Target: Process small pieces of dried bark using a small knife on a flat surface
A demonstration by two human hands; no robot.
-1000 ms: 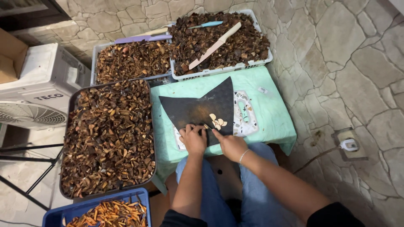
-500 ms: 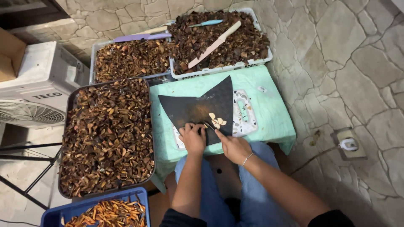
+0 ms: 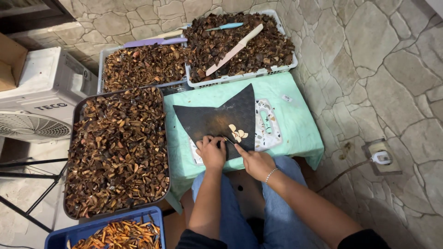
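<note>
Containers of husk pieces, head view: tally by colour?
White crates: 2
Dark tray: 1
Blue bin: 1
Total: 4

Pale cut pieces (image 3: 238,134) in a small heap on the dark mat (image 3: 217,117).

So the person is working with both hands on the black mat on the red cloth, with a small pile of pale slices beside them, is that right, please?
Not quite: the cloth is pale green, not red, as the head view shows. The rest holds: the left hand and right hand work on the black mat, with the small pile of pale slices beside them.
</note>
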